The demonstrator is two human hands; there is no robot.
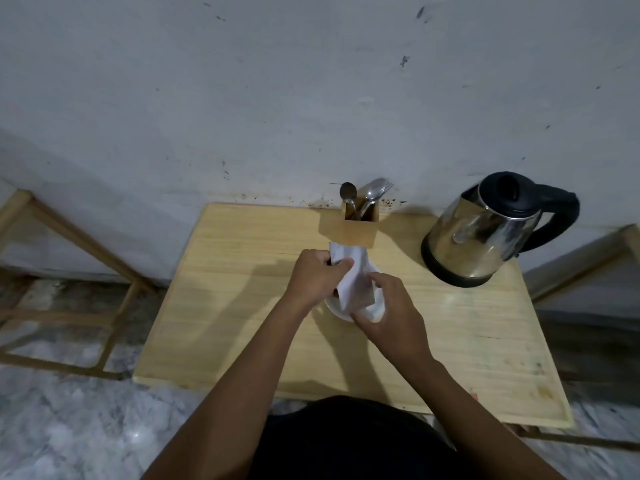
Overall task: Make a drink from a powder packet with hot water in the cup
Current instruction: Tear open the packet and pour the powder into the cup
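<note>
A white powder packet (349, 271) is held over a white cup (372, 311) on the wooden table (242, 306). My left hand (317, 277) pinches the packet's upper part between thumb and fingers. My right hand (391, 317) grips its lower end, just above the cup's mouth, and covers much of the cup. The packet's lower end shows a brownish patch. A steel electric kettle (485, 233) with a black lid and handle stands at the table's back right, lid closed.
A wooden holder (358, 226) with spoons and a fork stands at the table's back edge, just behind the packet. The table sits against a grey wall. Wooden frames (86, 244) stand on the marble floor at left and right.
</note>
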